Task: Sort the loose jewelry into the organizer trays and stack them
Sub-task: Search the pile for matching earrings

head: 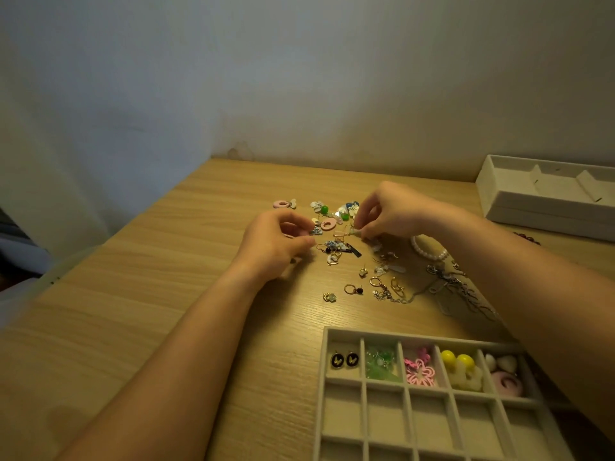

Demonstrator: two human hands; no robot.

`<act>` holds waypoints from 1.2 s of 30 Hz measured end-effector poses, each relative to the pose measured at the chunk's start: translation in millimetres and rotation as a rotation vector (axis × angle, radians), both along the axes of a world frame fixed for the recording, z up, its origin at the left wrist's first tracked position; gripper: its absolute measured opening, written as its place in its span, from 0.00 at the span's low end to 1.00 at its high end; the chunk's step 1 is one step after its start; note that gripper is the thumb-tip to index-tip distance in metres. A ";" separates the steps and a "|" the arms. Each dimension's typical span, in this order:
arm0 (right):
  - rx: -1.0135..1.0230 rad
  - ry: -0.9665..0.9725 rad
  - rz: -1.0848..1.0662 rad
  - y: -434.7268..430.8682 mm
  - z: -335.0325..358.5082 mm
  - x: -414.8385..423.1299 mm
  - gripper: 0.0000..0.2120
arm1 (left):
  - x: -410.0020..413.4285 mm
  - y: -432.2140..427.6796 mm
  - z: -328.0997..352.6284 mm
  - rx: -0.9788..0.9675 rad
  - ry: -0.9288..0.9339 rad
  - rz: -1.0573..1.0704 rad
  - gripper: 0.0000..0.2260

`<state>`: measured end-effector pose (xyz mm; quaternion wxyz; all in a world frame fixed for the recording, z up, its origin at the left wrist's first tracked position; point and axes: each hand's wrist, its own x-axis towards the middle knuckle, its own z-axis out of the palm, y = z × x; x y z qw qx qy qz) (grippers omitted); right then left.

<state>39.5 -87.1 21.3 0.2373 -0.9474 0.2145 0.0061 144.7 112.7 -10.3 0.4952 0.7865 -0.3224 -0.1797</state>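
Loose jewelry (pixel 346 254) lies scattered on the wooden table (pixel 166 294): pink and green earrings, gold hoops, a pearl bracelet (pixel 429 251) and a silver chain (pixel 449 284). My left hand (pixel 279 241) pinches a small blue-patterned earring (pixel 315 231) at the pile's left side. My right hand (pixel 389 211) pinches a pale pink earring (pixel 349 231) over the pile's middle. A grey gridded organizer tray (pixel 429 394) sits at the near right. Its top row holds black oval, green, pink flower, yellow and pale pink earrings; the rows below are empty.
White organizer trays (pixel 545 201) stand stacked at the far right, the top one with long empty compartments. Dark red beads (pixel 525 236) lie in front of them. A wall runs along the table's far edge. The table's left edge drops off.
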 end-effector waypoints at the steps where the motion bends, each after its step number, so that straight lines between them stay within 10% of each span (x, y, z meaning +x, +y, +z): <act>1: 0.012 -0.027 0.009 -0.6 0.6 -1.9 0.05 | 1.5 2.0 1.4 -0.046 0.068 0.005 0.10; 36: -0.092 -0.054 0.195 38.9 4.1 -4.2 0.08 | -3.8 2.1 0.3 -0.010 -0.002 -0.048 0.07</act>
